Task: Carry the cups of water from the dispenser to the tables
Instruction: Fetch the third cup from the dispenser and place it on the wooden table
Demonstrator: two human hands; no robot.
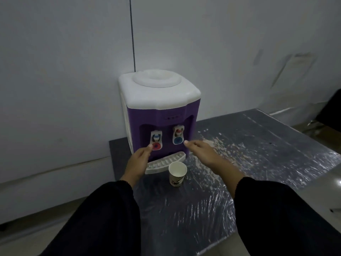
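Observation:
A purple and white water dispenser point(158, 111) stands against the wall on a low dark table point(249, 145). It has a red tap point(156, 143) on the left and a blue tap point(178, 137) on the right, with a white drip tray point(166, 163) below. A white paper cup point(177, 173) stands upright on the table just in front of the tray; I cannot tell what is inside. My left hand point(139, 163) reaches toward the red tap, fingertips close to it. My right hand point(202, 151) stretches toward the blue tap, fingers extended. Neither hand holds anything.
The table's top is covered in shiny, crinkled plastic film with pale smears to the right of the dispenser. A grey-white wall point(73, 71) lies behind, with a thin black cable point(132, 34) running down it. A dark chair point(330, 111) stands at the far right.

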